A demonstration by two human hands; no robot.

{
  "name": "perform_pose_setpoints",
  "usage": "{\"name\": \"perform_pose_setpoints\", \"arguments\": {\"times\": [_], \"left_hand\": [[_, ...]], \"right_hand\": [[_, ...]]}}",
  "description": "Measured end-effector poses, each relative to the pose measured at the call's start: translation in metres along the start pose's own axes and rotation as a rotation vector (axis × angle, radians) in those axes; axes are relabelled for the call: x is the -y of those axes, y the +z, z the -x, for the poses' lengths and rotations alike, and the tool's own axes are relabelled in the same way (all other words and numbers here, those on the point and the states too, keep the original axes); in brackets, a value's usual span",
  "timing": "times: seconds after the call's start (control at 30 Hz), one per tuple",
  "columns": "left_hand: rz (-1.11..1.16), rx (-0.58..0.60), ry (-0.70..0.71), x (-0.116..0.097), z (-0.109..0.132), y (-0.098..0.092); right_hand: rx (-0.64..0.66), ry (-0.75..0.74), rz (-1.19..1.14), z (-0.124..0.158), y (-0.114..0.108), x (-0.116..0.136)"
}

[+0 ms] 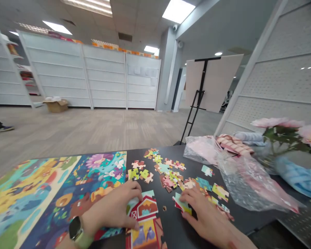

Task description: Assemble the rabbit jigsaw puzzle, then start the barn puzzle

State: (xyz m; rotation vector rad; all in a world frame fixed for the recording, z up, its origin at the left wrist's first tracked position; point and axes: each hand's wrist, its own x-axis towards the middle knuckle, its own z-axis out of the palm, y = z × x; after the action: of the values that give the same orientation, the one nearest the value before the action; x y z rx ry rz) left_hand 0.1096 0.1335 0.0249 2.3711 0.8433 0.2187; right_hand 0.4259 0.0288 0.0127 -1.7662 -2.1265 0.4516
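Note:
A partly joined jigsaw puzzle (pixel 145 221) with a red barn, a yellow panel and two purple figures lies on the black table. My left hand (pixel 116 204), wearing a watch, rests at its left edge, thumb and fingers apart on the surface. To the right, my right hand (pixel 204 214) pinches a puzzle piece (pixel 181 203) with pale teal, red and yellow-green on it, just over the tabletop. Beyond the hands, loose puzzle pieces (pixel 168 180) lie scattered and partly overlapping. Some pieces near my right hand are hidden beneath or behind it.
Two colourful illustrated sheets (pixel 75 193) cover the table's left side. Clear plastic packaging (pixel 248 183) with pink contents lies at the right, near pink flowers (pixel 280 124) and a blue woven cloth (pixel 298 176). Behind the table stand a black easel (pixel 197 100) and white shelving panels (pixel 106 79).

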Motion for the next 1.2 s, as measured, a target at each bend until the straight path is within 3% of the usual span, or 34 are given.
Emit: {"name": "perform_pose_setpoints", "arguments": {"times": [0.13,0.4,0.77,1.0,1.13,1.2], "left_hand": [[0.009,-0.012,0.011,0.0,0.001,0.001],[0.003,0.005,0.033,0.002,0.0,0.003],[-0.062,0.065,0.094,-0.024,-0.002,0.005],[-0.151,0.048,0.13,-0.022,-0.005,0.012],[-0.182,0.019,0.209,-0.023,-0.007,0.013],[-0.201,0.008,0.246,-0.022,-0.008,0.015]], "right_hand": [[0.022,-0.002,-0.047,-0.011,0.002,0.016],[0.038,-0.284,-0.061,-0.04,0.015,0.04],[0.03,-0.329,0.089,-0.044,0.019,0.042],[-0.013,-0.298,0.087,-0.037,0.02,0.042],[-0.046,-0.345,0.005,-0.038,0.011,0.029],[-0.114,-0.293,-0.014,-0.043,0.004,0.016]]}}
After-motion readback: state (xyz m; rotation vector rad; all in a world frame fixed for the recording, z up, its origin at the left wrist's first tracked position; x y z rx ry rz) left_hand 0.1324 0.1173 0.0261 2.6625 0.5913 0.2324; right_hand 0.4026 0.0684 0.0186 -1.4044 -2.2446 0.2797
